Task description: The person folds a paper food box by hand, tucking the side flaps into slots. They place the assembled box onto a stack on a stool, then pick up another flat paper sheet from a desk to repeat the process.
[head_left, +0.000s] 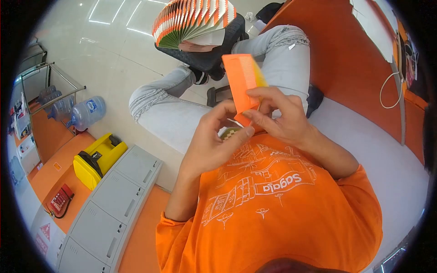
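Note:
An orange folded paper piece point(240, 79) with a comb-like strip of pale lines and a yellow side stands tilted up between my hands. My right hand point(282, 116) grips its lower part, thumb and fingers pressed together. My left hand point(214, 139) is pinched at the bottom end, where a thin whitish strip shows at the fingertips. Just under the fingers, close to my orange shirt, a small green checked patch point(229, 133) is partly hidden. Beyond my knees, a fanned stack of orange, white and green printed paper point(195, 22) rests on a black seat point(191, 55).
Grey lockers point(107, 204) run along the lower left. Behind them are a yellow bucket-like container point(98, 159), a red fire extinguisher point(60, 200) and large water bottles point(88, 113). An orange panel point(318, 59) rises on the right, with a white cable point(384, 93) hanging beside it.

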A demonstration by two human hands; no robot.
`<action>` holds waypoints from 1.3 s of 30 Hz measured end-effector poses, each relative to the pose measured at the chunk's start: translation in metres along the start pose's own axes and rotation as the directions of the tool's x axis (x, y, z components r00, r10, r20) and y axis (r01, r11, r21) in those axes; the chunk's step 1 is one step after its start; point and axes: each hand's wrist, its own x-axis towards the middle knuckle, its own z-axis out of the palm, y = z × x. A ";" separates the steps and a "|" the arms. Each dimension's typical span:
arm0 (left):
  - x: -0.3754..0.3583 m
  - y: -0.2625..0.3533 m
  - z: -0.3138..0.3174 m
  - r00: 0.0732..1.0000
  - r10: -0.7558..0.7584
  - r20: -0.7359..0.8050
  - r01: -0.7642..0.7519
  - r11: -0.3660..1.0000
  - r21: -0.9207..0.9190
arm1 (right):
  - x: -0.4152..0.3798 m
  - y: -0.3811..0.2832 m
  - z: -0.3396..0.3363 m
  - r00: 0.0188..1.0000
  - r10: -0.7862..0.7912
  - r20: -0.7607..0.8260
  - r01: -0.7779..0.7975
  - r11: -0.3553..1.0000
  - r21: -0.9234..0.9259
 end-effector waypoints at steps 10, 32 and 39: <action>-0.008 0.017 -0.018 0.982 -0.094 0.164 -0.003 0.862 0.507 | 0.014 -0.015 -0.006 0.989 0.137 0.059 -0.136 0.990 -0.022; -0.015 0.045 -0.022 0.990 0.063 0.130 -0.105 0.930 0.353 | 0.038 -0.025 -0.009 0.932 -0.156 0.327 0.088 0.973 0.214; -0.016 0.042 -0.023 0.986 0.050 0.159 -0.105 0.927 0.361 | 0.033 -0.031 0.001 0.964 -0.160 0.212 0.110 0.967 0.231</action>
